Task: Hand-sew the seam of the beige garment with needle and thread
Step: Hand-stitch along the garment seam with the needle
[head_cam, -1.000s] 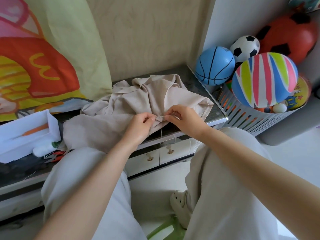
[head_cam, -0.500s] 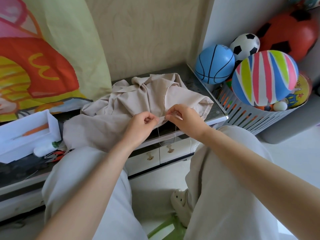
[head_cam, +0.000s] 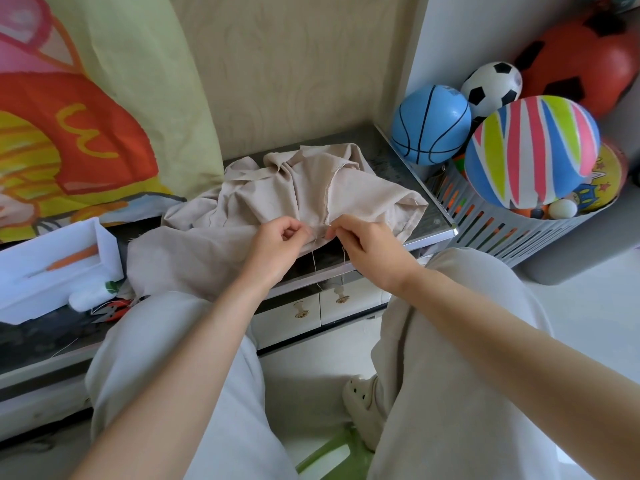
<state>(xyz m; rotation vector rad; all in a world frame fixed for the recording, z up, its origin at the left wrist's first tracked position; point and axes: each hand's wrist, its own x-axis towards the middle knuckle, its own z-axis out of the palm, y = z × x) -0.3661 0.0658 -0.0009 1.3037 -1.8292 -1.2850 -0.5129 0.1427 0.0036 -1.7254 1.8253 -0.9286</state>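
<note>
Beige garment (head_cam: 277, 188) lies crumpled on the tabletop (head_cam: 389, 159), sprawling to the left. The left hand (head_cam: 277, 247) and right hand (head_cam: 367, 244) pinch its near edge. A frayed seam (head_cam: 329, 192) runs far to near, ending between them. Pale thread (head_cam: 313, 263) dangles below in two strands. The needle is too small to make out.

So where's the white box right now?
Head view, left side: the white box sits on the dark tabletop, just left of the beige garment.
</note>
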